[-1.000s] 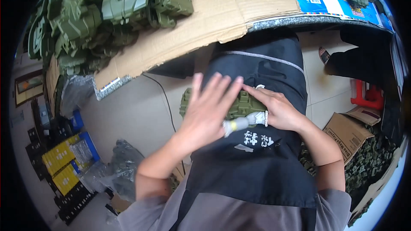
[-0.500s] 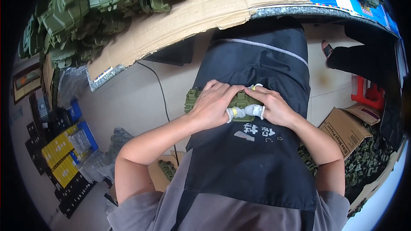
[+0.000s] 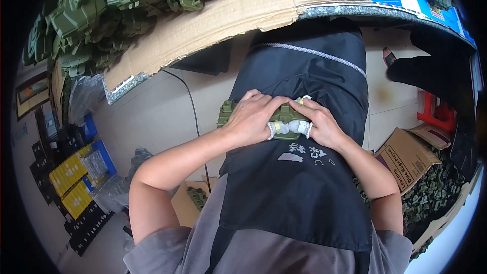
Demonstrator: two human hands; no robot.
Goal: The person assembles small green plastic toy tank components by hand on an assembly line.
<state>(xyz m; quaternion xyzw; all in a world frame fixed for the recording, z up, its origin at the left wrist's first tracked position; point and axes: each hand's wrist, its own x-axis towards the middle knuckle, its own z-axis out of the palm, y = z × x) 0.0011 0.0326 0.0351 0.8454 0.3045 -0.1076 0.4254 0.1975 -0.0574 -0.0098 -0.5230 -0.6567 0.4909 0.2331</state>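
Note:
On my lap, over the dark apron, lies a green plastic toy-like part with moulded ridges. Across its left and middle my left hand is closed, fingers curled over the far side. My right hand grips the right end, and the fingertips of both hands meet on the top. White covers with yellow bands wrap both thumbs, which press close together on the near side; a white cover also shows on a right finger. The hands hide most of the part's surface and its underside.
A cardboard-covered table spans the far side, with a heap of green parts at its left. At right stand an open carton, small green pieces and a red stool. Another person's leg shows beyond. Yellow boxes stand left.
Both hands and the green part have shifted very slightly away from me, toward the table. My elbows have moved a little to the left. The grip looks the same.

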